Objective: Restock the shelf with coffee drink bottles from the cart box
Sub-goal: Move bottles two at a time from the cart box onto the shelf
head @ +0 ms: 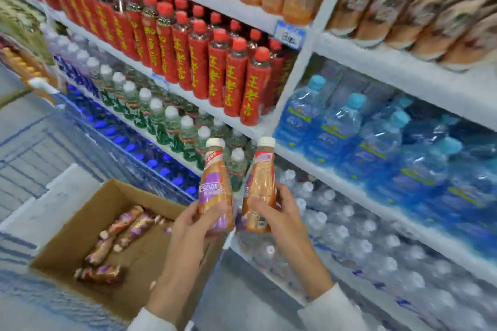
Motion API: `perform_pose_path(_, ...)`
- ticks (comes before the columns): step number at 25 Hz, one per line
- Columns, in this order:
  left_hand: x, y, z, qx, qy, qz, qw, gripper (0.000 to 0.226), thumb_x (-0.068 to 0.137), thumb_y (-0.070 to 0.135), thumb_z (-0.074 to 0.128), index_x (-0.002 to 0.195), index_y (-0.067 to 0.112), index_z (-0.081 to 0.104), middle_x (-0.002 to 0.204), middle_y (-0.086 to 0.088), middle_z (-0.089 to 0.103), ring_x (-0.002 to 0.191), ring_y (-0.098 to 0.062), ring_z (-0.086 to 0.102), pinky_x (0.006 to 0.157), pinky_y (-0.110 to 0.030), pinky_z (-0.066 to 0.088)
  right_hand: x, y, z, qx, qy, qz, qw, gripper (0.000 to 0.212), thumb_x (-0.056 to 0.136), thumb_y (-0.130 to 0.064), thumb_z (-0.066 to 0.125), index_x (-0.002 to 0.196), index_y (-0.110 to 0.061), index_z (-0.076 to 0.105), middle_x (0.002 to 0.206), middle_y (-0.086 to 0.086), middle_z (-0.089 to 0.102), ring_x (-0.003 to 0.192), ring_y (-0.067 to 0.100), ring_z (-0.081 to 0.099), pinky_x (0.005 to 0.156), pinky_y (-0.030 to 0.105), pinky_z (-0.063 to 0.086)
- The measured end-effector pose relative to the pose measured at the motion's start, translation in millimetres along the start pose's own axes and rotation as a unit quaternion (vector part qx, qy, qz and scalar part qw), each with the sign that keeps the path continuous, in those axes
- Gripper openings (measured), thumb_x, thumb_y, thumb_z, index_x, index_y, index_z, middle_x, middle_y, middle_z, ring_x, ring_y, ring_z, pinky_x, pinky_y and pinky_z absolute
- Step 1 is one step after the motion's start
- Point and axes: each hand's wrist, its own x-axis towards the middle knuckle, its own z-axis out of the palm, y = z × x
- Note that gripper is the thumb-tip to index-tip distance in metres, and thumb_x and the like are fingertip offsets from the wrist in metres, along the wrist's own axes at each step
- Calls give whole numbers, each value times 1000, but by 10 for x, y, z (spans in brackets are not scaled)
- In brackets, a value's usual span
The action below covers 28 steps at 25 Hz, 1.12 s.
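Shelves (403, 83) at twelve o'clock await: left hand (193, 226) and right hand (277, 212) fingers grasp one bottle (215, 191) each, more in the box (80, 223) at eight o'clock.

Each hand (192, 226) (279, 212) grips one upright coffee bottle (215, 191) (259, 188) before shelves (336, 169).

floor (239, 290): grey | white shelving (390, 75): red bottles (234, 83), water bottles (349, 121)

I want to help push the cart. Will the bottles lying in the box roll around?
Probably. The coffee bottles lie on their sides in the cardboard box with bare bottom between them, so their round bodies could roll. Their glossy wrap may be slippery.
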Motion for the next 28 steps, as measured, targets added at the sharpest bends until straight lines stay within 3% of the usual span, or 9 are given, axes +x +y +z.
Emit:
perform_pose_path(3, -201, -67, 853, 17, -73, 5, 997, 51, 73, 30, 82, 117, 8, 72, 103, -16, 78, 95, -37, 76, 91, -47, 58, -310, -196, -837, 19, 46, -43, 998, 32, 75, -36, 77, 103, -42, 64, 86, -24, 74, 76, -4, 71, 57, 12, 52)
perform_pose_path(6, -457, -186, 1776, 41, -141, 18, 989, 47, 64, 29, 91, 104, 10, 78, 98, -15, 79, 86, -29, 77, 79, -41, 61, -646, -375, -1714, 41, 95, -84, 991, 40, 71, -36, 77, 110, -30, 65, 90, -11, 75, 81, 7, 72, 61, 18, 54)
perform_pose_path(9, -712, -319, 2616, 47, -211, 39, 976, 44, 57, 33, 91, 95, 12, 81, 92, -14, 79, 78, -24, 77, 65, -30, 61, -962, -521, -2552, 42, 148, -124, 980, 37, 79, -24, 81, 112, -21, 64, 84, -13, 74, 76, 2, 69, 62, 16, 52)
perform_pose_path(11, -881, -358, 3078, 50, -249, 49, 966, 47, 54, 39, 87, 95, 17, 82, 93, -13, 79, 79, -22, 76, 66, -31, 61, -1154, -619, -3024, 44, 181, -143, 972, 25, 88, -13, 76, 110, -17, 65, 79, -15, 73, 71, -1, 68, 59, 14, 51)
perform_pose_path(13, -1031, -381, 3480, 60, -277, 63, 957, 48, 55, 42, 86, 97, 20, 81, 96, -14, 79, 82, -24, 76, 72, -35, 61, -1307, -699, -3397, 50, 207, -155, 965, 25, 89, -15, 76, 111, -18, 66, 82, -13, 74, 73, 2, 70, 61, 15, 52)
perform_pose_path(18, -1207, -319, 4237, 73, -340, 78, 934, 39, 66, 40, 87, 100, 23, 80, 99, -10, 79, 88, -25, 77, 70, -25, 60, -1455, -932, -3996, 66, 239, -182, 952, 42, 74, -39, 75, 115, -33, 65, 98, -7, 76, 88, 13, 75, 67, 21, 57)
perform_pose_path(24, -1077, -156, 4907, 84, -348, 106, 927, 45, 70, 36, 81, 109, 15, 73, 97, -7, 79, 89, -24, 77, 70, -25, 61, -1231, -1222, -4446, 66, 274, -206, 937, 40, 79, -32, 79, 117, -34, 65, 98, -10, 76, 89, 11, 75, 65, 19, 57)
perform_pose_path(28, -853, -24, 5343, 105, -352, 146, 918, 31, 80, 31, 83, 108, 22, 73, 98, 0, 79, 91, -20, 77, 79, -31, 62, -954, -1466, -4697, 35, 307, -232, 923, 42, 83, -28, 79, 120, -36, 61, 97, -17, 75, 85, 1, 73, 63, 14, 55)
